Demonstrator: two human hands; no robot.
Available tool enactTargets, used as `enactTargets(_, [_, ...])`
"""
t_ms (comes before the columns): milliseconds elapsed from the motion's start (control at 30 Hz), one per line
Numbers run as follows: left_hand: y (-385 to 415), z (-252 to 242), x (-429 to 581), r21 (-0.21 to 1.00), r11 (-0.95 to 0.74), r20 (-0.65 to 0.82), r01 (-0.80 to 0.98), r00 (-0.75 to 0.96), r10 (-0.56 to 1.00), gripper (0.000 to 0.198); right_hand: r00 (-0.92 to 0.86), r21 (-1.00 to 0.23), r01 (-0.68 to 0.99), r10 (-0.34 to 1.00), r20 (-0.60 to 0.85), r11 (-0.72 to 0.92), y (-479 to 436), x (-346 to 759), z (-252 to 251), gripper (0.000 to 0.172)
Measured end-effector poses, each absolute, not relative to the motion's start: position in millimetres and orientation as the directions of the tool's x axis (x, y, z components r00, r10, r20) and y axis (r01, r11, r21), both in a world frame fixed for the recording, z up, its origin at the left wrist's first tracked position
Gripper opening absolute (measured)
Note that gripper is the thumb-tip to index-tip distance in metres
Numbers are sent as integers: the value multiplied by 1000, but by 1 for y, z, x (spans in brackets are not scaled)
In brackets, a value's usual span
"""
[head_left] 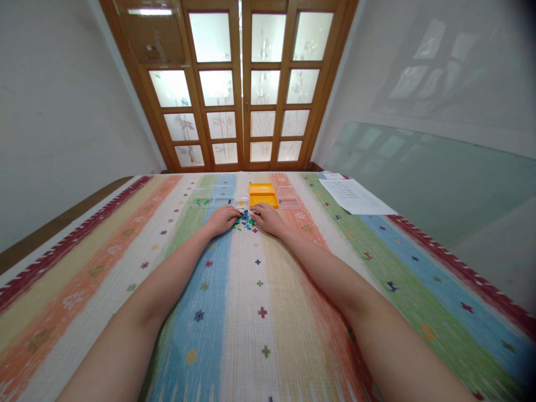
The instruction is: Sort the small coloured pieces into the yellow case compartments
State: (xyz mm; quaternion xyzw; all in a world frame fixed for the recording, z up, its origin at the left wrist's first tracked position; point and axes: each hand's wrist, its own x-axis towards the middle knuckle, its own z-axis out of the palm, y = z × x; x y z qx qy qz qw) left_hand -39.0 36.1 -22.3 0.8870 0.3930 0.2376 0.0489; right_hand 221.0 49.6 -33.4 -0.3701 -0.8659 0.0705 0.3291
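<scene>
A loose pile of small coloured pieces, mostly blue with some green and red, lies on the striped tablecloth between my hands. From the left, my left hand reaches the pile's edge, its fingers bent together at the pieces. My right hand rests on the other side with curled fingers over the pile. Whatever is between the fingertips of either hand is too small to name. Just behind my right hand stands an open yellow box. A clear plastic tray with a few green and red pieces sits behind my left hand.
Right of the yellow box is another clear tray with a blue piece near it. Paper sheets lie at the far right on the tablecloth. Wooden glass-paned doors stand beyond the table, with walls on both sides.
</scene>
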Motion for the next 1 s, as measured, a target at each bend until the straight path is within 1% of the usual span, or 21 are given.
enactTargets(267, [38, -26, -41, 263, -646, 360, 717, 548, 755, 37, -516, -358, 590, 679, 523, 724, 49, 221, -33, 25])
enactTargets(467, [37, -27, -41, 320, -594, 369, 738, 480, 796, 35, -515, -358, 586, 675, 529, 727, 51, 222, -35, 25])
enactTargets(533, [36, -26, -41, 371, -556, 367, 744, 432, 824, 36, -519, -356, 584, 673, 527, 730, 52, 222, -36, 25])
enactTargets(667, [38, -27, -42, 519, -456, 369, 723, 291, 883, 39, -519, -357, 584, 673, 527, 729, 51, 222, -35, 25])
enactTargets(833, [43, -30, -44, 686, -338, 331, 644, 137, 933, 32, -515, -361, 589, 681, 521, 723, 49, 222, -33, 25])
enactTargets(900, [44, -29, -44, 739, -322, 327, 592, 102, 939, 27, -515, -363, 590, 682, 518, 721, 48, 221, -32, 25])
enactTargets(1000, [44, -27, -43, 801, -349, 350, 487, 94, 932, 20, -516, -364, 597, 690, 508, 715, 47, 221, -31, 25])
